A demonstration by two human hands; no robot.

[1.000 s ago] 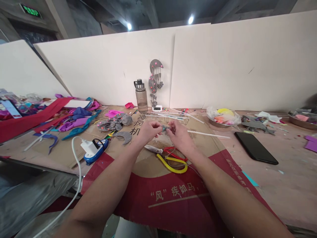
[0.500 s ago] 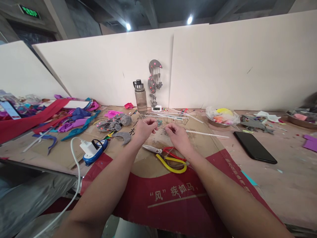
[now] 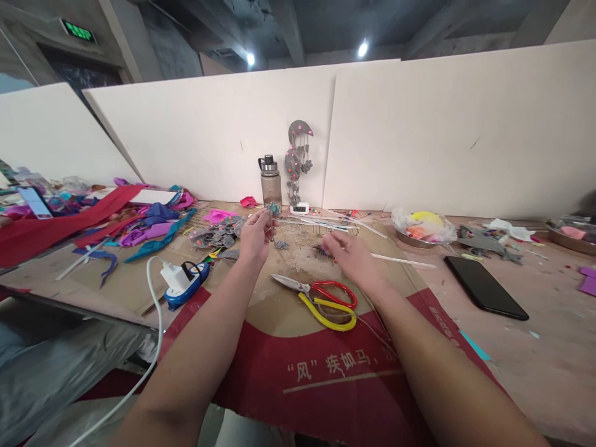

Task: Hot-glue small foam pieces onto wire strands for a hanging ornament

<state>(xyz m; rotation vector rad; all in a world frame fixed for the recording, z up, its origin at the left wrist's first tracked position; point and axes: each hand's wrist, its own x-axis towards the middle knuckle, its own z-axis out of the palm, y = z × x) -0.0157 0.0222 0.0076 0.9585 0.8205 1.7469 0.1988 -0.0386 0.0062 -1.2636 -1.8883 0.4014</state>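
Note:
Between its thumb and fingers, my left hand (image 3: 255,237) pinches a small teal and grey flower-shaped piece (image 3: 274,210), raised in front of the water bottle. A little grey felt scrap (image 3: 281,245) lies on the cardboard just right of that hand. My right hand (image 3: 345,249) is down by a small cluster of dark bits (image 3: 320,249), smeared by motion, so whether it holds anything is unclear. Closer to me lie scissors (image 3: 321,298) with one red and one yellow handle, their blades pointing left.
A grey moon hanging ornament (image 3: 300,155) and a water bottle (image 3: 270,183) stand by the white board. Left are a blue power strip (image 3: 187,287) and coloured fabric (image 3: 153,214). Right are a phone (image 3: 485,287), a plastic-lined bowl (image 3: 421,226) and a white strip (image 3: 405,261).
My hands have moved apart: the left rose leftward with the flower-shaped piece, the right shifted right and down toward the dark bits. The view has tilted slightly.

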